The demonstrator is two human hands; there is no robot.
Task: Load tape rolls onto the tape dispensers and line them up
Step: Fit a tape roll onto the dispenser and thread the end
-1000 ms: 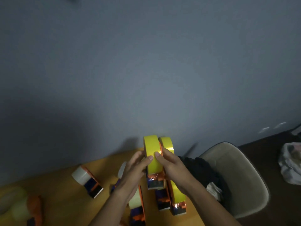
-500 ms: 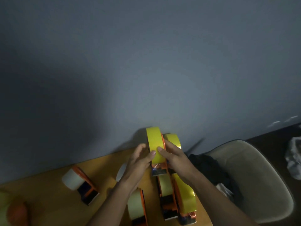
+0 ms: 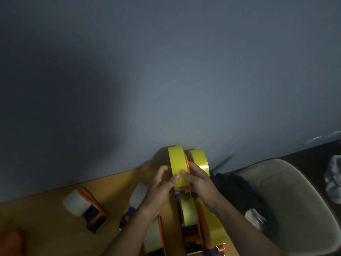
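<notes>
Both hands hold an orange tape dispenser loaded with a yellow tape roll [image 3: 176, 161] at the far edge of the wooden table [image 3: 46, 226]. My left hand [image 3: 160, 187] grips its left side with the thumb on the yellow roll. My right hand [image 3: 198, 179] grips its right side, fingertip on the roll. A second yellow-loaded dispenser [image 3: 200, 160] stands just right of it against the wall. Closer to me stand more loaded dispensers: one yellow-green [image 3: 188, 212], one yellow [image 3: 213, 226], one pale [image 3: 154, 237] under my left forearm.
Two dispensers with clear or white rolls lie to the left: one [image 3: 81, 207] far left, another [image 3: 137, 198] partly behind my left hand. A grey wall rises right behind the table. A beige chair [image 3: 295, 200] with dark clothing stands to the right.
Both hands have pushed the held dispenser farther away, up toward the wall beside the other yellow one. The view has shifted, so the table objects appear lower and nearer.
</notes>
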